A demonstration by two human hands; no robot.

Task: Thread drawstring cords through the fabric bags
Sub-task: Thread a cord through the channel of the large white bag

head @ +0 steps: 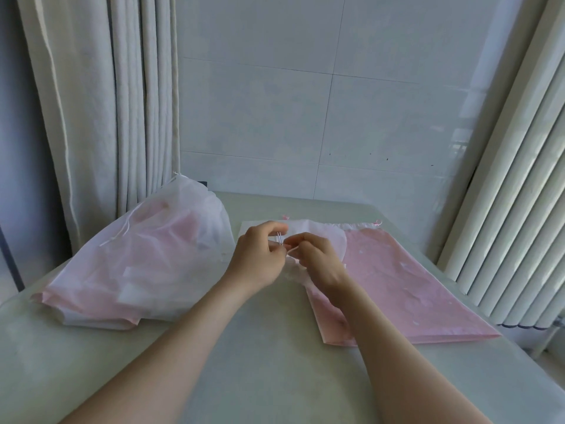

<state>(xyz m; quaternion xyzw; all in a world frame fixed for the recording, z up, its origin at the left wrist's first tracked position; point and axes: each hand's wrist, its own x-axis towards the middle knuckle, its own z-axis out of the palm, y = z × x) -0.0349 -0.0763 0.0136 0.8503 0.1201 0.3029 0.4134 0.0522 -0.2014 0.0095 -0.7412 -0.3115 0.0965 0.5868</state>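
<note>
Pinching thin white cord (279, 238): left hand (260, 259), right hand (319, 262), fingertips nearly meeting | cord above pink bag stack (412, 289) on counter (244, 347) | stuffed sheer bag (146, 249) at left

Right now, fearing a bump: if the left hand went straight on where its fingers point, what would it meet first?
Probably the right hand: the left hand, pinching the white cord, points toward it, close by; depth is unclear.
</note>
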